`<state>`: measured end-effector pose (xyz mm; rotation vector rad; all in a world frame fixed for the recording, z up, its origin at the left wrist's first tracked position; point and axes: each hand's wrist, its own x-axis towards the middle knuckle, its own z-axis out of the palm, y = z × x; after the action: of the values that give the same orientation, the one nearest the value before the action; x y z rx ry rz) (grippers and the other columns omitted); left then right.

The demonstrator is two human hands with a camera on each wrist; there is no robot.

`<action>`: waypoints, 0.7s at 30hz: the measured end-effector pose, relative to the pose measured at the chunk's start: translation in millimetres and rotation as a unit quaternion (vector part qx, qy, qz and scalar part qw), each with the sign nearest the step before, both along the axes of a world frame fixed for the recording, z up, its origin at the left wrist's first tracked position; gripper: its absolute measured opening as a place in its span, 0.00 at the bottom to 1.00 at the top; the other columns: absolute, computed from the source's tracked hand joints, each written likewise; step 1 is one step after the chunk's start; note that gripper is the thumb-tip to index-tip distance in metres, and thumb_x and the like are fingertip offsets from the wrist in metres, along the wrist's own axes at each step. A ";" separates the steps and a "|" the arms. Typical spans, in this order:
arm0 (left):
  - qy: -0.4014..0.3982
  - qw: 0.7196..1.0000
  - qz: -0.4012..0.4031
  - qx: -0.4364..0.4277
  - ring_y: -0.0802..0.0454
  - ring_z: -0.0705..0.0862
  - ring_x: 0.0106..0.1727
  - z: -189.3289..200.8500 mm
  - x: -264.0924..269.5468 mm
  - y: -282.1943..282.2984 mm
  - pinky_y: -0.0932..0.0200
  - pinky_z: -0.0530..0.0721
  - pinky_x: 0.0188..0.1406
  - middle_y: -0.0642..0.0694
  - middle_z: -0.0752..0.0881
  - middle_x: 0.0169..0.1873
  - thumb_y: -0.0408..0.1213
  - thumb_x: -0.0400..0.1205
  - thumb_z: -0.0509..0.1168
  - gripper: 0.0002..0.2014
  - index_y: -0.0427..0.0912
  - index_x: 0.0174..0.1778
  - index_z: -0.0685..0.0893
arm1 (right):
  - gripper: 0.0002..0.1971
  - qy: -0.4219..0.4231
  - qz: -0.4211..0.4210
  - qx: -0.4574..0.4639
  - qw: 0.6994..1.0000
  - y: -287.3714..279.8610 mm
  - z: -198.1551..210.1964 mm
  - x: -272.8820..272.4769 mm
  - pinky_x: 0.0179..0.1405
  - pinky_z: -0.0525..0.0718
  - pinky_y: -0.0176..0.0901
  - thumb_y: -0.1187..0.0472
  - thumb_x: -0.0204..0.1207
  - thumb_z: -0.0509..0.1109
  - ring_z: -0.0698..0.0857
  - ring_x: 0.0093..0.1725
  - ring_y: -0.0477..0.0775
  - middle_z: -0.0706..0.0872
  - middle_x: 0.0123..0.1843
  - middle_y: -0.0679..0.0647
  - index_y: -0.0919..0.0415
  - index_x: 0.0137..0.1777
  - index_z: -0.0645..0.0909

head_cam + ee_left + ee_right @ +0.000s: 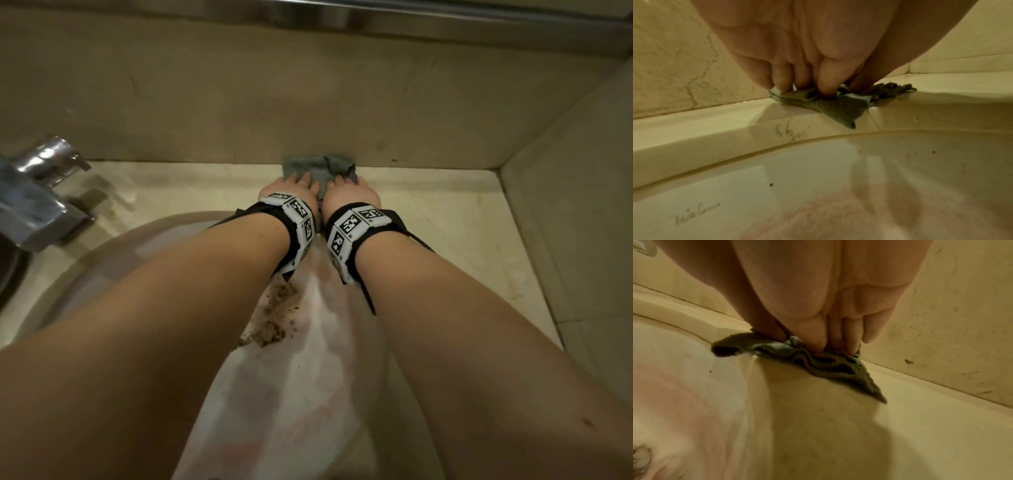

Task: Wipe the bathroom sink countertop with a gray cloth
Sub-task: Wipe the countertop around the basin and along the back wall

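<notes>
Left grip [290, 190] and right grip [350, 192] side by side, fingers straight, not curled round anything, pressing down on small crumpled gray cloth [317, 167]. Cloth lying on shiny cream stone table [431, 212], right up against beige back wall [308, 102], just behind round white sink [301, 383]. Brown crumbs of dirt [274, 315] inside sink. Silver metal tap [37, 195] off to left.

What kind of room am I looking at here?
Most likely a bathroom: a chrome faucet stands beside a sink sunk into a pale stone countertop, with a gray cloth against the wall behind.
</notes>
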<state>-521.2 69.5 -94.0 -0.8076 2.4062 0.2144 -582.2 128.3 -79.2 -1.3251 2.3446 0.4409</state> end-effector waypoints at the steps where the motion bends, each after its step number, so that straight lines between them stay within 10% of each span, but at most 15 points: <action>1: 0.001 1.000 0.002 0.000 0.43 0.45 0.85 0.8 -1.6 0.9 0.48 0.48 0.82 0.44 0.41 0.84 0.45 0.81 0.63 0.43 0.43 0.84 0.41 | 0.27 -0.002 -0.005 -0.001 1.000 0.4 -1.3 -2.0 0.83 0.49 0.48 0.58 0.85 0.48 0.55 0.84 0.54 0.55 0.85 0.57 0.63 0.83 0.53; 21: -0.026 0.995 -0.096 0.013 0.43 0.44 0.85 -0.1 -115.7 58.7 0.45 0.49 0.83 0.45 0.39 0.84 0.40 0.80 0.67 0.46 0.44 0.84 0.40 | 0.27 0.007 -0.094 -0.010 0.996 74.2 -5.7 -105.1 0.82 0.50 0.47 0.55 0.86 0.47 0.55 0.84 0.54 0.54 0.85 0.57 0.63 0.83 0.54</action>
<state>-637.0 128.2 -94.0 -0.5587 2.4084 0.1463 -687.2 202.6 -84.9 -1.1000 2.4627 0.3719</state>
